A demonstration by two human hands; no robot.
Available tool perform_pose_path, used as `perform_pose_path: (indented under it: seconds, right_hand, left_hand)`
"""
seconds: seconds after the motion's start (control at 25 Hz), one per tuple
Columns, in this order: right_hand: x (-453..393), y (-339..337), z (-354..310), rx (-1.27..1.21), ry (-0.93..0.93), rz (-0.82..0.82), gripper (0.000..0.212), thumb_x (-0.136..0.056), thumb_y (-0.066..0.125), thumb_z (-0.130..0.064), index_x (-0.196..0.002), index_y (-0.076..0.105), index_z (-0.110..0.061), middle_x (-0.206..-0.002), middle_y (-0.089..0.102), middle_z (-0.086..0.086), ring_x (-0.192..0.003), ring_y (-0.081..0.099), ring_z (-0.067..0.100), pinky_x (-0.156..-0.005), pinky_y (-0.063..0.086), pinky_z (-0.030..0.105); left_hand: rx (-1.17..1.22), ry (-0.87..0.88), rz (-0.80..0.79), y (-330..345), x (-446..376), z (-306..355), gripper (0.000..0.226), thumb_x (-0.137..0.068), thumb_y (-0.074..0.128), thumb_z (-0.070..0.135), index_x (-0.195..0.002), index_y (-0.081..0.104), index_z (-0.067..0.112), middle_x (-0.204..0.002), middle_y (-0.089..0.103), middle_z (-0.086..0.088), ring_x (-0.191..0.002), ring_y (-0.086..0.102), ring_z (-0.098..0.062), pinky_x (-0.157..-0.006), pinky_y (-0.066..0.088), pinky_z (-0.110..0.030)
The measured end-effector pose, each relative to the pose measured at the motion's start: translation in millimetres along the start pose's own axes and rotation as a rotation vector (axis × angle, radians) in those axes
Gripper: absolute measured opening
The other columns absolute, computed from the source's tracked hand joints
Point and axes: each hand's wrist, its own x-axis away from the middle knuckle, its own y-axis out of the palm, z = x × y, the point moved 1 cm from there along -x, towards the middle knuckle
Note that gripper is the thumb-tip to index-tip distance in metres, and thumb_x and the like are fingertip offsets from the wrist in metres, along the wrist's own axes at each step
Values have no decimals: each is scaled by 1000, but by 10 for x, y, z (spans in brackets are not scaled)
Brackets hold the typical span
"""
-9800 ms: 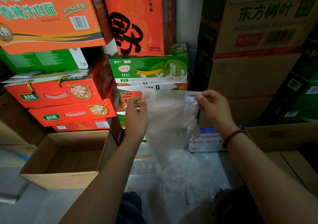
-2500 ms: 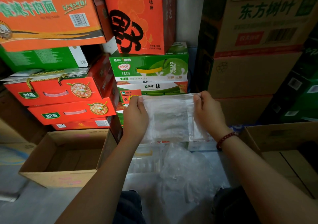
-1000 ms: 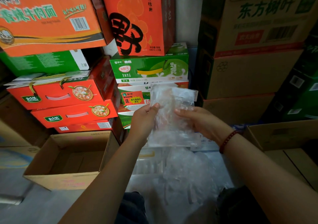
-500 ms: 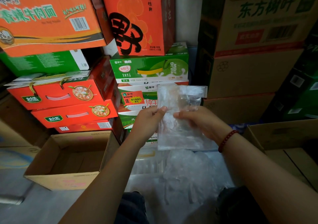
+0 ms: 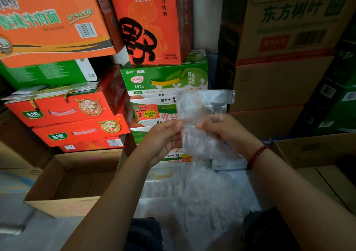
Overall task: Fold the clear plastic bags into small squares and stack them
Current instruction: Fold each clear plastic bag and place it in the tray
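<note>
My view is dim and soft, wide-angle bending at the edges, corners falling dark, faint glare on the plastic bag (image 5: 202,115) I hold.

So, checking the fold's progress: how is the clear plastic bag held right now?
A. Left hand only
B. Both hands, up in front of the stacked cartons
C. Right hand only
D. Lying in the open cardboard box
B: the left hand and right hand both pinch the partly folded clear plastic bag, held upright in the air.
</note>
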Motion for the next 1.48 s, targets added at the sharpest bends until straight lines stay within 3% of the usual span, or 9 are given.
perform_pose_path:
  seconds: [0.16, 0.36, 0.52, 0.68, 0.84, 1.04, 1.16, 1.36, 1.48]
  right_hand:
    - [39, -6, -71, -21, -10, -51, 49, -59, 84, -43, -95, 74, -11, -98, 72, 16, -96, 64, 39, -93, 45, 52]
    - [86, -168, -128, -86, -19, -111, 20, -82, 65, -17, -102, 68, -20, -82, 70, -3, -76, 64, 11, -70, 52, 26]
    - [102, -255, -159, -46, -82, -83, 30, -93, 51, -3, -105, 67, -26, -85, 66, 5, -67, 53, 9, -60, 48, 15]
    - [132, -275, -195, -153, -70, -106, 32, -95, 42, 3, -97, 67, -16, -82, 71, 3, -65, 62, 7, -62, 52, 19]
    - [126, -297, -227, -280, 49, -118, 40, -94, 29, 1, -79, 65, -6, -79, 71, 7, -69, 67, 17, -58, 54, 29]
    - [53, -248, -143, -163, 44, -50, 30, -92, 50, -36, -95, 66, -11, -93, 68, 7, -81, 65, 21, -71, 54, 35]
    - [79, -180, -125, -13, -28, -128, 38, -76, 69, -23, -113, 62, -22, -112, 63, 4, -94, 67, 17, -71, 55, 27]
    - [107, -19, -112, 86, -134, -29, 35, -85, 62, 2, -105, 66, -27, -116, 59, -1, -93, 62, 12, -72, 55, 20]
    - [122, 38, -124, 9, -174, 26, 38, -88, 57, 4, -107, 66, -28, -116, 60, -8, -100, 62, 9, -79, 56, 22]
  left_hand:
    - [89, 30, 44, -19, -10, 66, 37, -79, 51, 34, -82, 78, 9, -88, 74, -10, -80, 70, -16, -73, 57, -28]
    - [126, 11, 197, -84, -33, 119, 58, -97, 37, 40, -70, 78, 9, -80, 74, -9, -75, 70, -16, -73, 56, -29]
    - [139, 56, 329, -61, -34, 150, 53, -101, 37, 34, -75, 72, 5, -71, 73, -7, -66, 69, -14, -68, 55, -29]
    - [121, 107, 396, -40, -39, 154, 37, -101, 39, 28, -81, 61, 7, -61, 70, -1, -55, 67, -10, -52, 54, -21]
    - [-47, 100, 356, -108, -12, 134, 42, -99, 44, 27, -71, 72, 13, -71, 67, -4, -61, 63, -13, -56, 52, -23]
    - [-298, 123, 288, -79, 24, 87, 26, -90, 54, -2, -98, 66, 21, -98, 61, -3, -83, 62, -12, -62, 49, -20]
    - [-368, 238, 432, 10, 45, 65, 31, -89, 58, -1, -103, 61, 26, -83, 48, 2, -63, 55, 5, -56, 44, -11]
    - [-466, 355, 386, 128, 44, -5, 25, -93, 60, 16, -104, 54, 38, -109, 55, 14, -107, 53, -7, -90, 43, -20]
    - [-518, 307, 277, 153, 59, 1, 18, -93, 59, 21, -104, 64, 34, -111, 59, 22, -110, 55, -1, -93, 44, -23]
